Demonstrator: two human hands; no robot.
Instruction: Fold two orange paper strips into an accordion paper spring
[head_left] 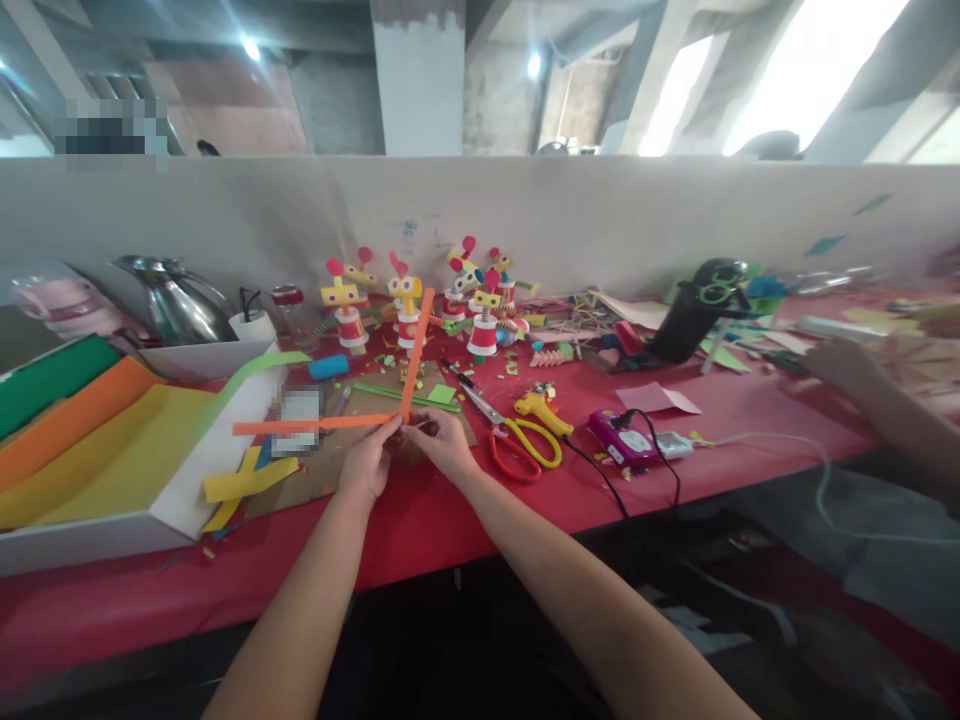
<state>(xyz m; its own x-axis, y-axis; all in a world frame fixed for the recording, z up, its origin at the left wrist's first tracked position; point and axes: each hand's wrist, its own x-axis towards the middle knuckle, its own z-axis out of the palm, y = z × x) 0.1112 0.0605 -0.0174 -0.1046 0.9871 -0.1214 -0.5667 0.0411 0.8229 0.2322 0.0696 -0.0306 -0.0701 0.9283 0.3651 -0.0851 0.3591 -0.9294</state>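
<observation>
Two orange paper strips (419, 352) meet at a corner between my hands, one pointing left and the other up and away. My left hand (369, 460) is closed on the strips near that corner. My right hand (442, 445) pinches at the same joint from the right. Beneath them lies a brown cardboard piece (330, 480) on the red table (435, 530). Scissors (517, 440) with red and yellow handles lie just right of my right hand, beside a yellow glue gun (541, 408).
Several paper-cup figures (482, 335) stand behind. At the left are a white box (217, 440) with coloured sheets, yellow strips (244, 485) and a metal jug (176, 300). A purple power socket (619, 438) with cables sits right. Another person's hand (847, 370) is far right.
</observation>
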